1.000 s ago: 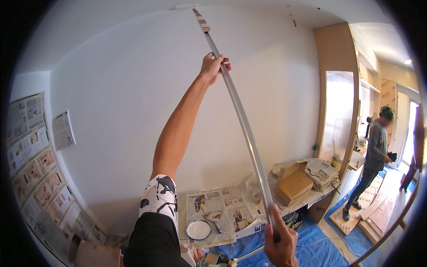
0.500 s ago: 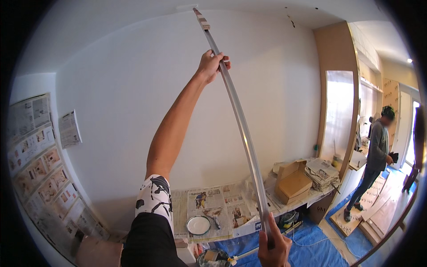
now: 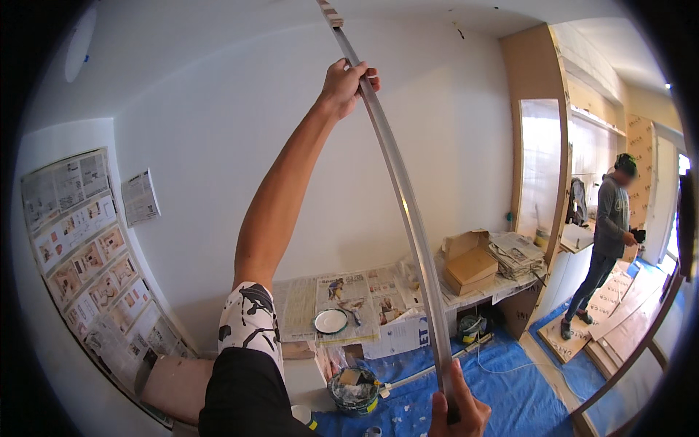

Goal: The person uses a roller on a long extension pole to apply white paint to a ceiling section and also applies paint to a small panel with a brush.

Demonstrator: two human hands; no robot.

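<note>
A long grey metal pole (image 3: 404,197) slants across my view, from the ceiling at the top to my right hand at the bottom. My left hand (image 3: 344,89) reaches high and is closed round its upper part. Low down, my right hand (image 3: 462,409) grips the pole near its lower end, thumb along the side. At the upper end sits a brown-and-white striped piece (image 3: 331,14), partly cut off by the picture's edge; I cannot tell what it is. Behind the pole stands a plain white wall (image 3: 211,167).
A newspaper-covered bench (image 3: 291,309) along the wall bears a round white lid (image 3: 330,320), a cardboard box (image 3: 470,266) and stacked newspapers (image 3: 517,251). Below are a paint-smeared bucket (image 3: 354,397) and blue sheeting (image 3: 510,386). A person (image 3: 611,226) stands at the right on wooden boards.
My view has shifted, so the bench sits higher and more of the floor shows. A round white disc has come in at upper left. Both hands keep their hold on the pole.
</note>
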